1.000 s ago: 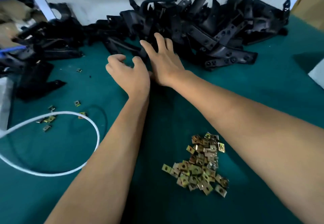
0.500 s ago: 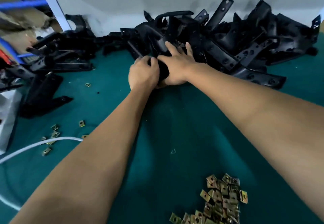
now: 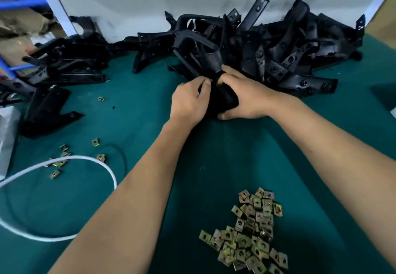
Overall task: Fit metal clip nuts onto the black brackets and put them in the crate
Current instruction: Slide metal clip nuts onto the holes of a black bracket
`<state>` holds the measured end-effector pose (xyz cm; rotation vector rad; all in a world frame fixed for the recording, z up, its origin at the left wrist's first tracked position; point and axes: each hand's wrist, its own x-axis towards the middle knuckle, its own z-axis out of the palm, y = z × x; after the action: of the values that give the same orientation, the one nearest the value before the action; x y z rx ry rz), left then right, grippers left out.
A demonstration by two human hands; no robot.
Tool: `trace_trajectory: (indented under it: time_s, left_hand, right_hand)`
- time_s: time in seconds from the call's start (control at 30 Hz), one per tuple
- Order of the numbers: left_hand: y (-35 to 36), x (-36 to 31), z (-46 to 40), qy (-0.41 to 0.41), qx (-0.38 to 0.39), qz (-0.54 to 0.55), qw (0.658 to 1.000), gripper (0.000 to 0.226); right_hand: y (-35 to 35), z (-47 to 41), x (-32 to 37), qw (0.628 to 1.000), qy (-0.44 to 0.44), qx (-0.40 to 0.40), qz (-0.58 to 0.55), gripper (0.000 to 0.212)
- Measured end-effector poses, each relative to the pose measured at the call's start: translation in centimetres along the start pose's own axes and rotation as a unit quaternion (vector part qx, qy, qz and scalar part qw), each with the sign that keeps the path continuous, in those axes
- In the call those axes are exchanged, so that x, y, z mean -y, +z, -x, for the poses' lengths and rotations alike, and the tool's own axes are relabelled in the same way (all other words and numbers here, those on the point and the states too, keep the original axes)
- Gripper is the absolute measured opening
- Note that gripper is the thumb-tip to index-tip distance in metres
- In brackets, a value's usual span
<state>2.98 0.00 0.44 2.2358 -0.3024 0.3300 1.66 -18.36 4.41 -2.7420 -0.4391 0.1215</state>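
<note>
A large heap of black brackets (image 3: 278,59) lies along the back of the green table. At its front edge both hands hold one black bracket (image 3: 225,100). My left hand (image 3: 189,102) grips its left side with the thumb on top. My right hand (image 3: 246,98) wraps its fingers over the top and its thumb underneath. A pile of brass-coloured clip nuts (image 3: 250,235) lies near the front of the table, right of my left forearm. No crate is in view.
More black brackets (image 3: 53,93) lie at the left. Several loose clip nuts (image 3: 62,160) sit by a looped white cable (image 3: 92,162). A white wall panel (image 3: 150,1) closes the back. Cardboard and blue rails show at the far left.
Both hands have drawn back from the heap towards me, with a bracket now gripped between them. The right hand has curled from flat reaching fingers into a grip.
</note>
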Motion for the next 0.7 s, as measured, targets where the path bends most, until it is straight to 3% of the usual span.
trace_trajectory:
  time_s: [0.1,0.17,0.2,0.23,0.3,0.37,0.43,0.57,0.63,0.7]
  left_hand:
    - [0.0,-0.7,1.4,-0.005,0.041,0.114,0.993,0.040]
    - [-0.3,-0.9,2.0,-0.007,0.035,0.225,0.974,0.046]
    - [-0.3,-0.9,2.1,-0.013,0.019,0.264,0.964,0.048]
    - [-0.4,-1.0,2.2,-0.027,0.002,0.288,0.957,0.050]
    - [-0.6,-1.3,2.4,-0.072,-0.024,0.316,0.946,0.048]
    - [-0.7,-1.5,2.9,-0.106,-0.051,0.297,0.948,0.042]
    - [-0.9,-1.7,3.3,-0.122,-0.097,0.256,0.954,0.032]
    - [-1.6,-2.2,5.2,-0.129,-0.153,0.321,0.926,0.036]
    - [-1.9,-2.8,6.8,-0.043,-0.185,0.260,0.947,0.037]
    - [-1.8,-3.5,8.3,0.102,-0.187,0.147,0.966,0.038]
  right_hand:
    - [-0.3,2.8,-0.5,0.998,-0.001,-0.036,-0.042,0.071]
    - [-0.4,4.2,-0.5,0.981,0.015,-0.123,-0.152,0.059]
    - [-0.5,4.6,-0.2,0.951,0.024,-0.180,-0.252,0.047]
    - [-0.7,5.1,0.2,0.898,0.032,-0.229,-0.374,0.033]
    - [-1.4,5.7,1.0,0.764,0.051,-0.284,-0.576,0.013]
    - [-2.0,6.5,1.5,0.669,0.064,-0.311,-0.672,0.015]
    - [-1.8,7.7,2.0,0.623,0.060,-0.298,-0.721,0.021]
    - [0.7,9.6,3.1,0.659,0.047,-0.224,-0.716,0.021]
    - [2.2,10.1,3.9,0.687,0.049,-0.205,-0.696,0.014]
    - [3.7,10.3,4.6,0.730,0.053,-0.205,-0.650,0.011]
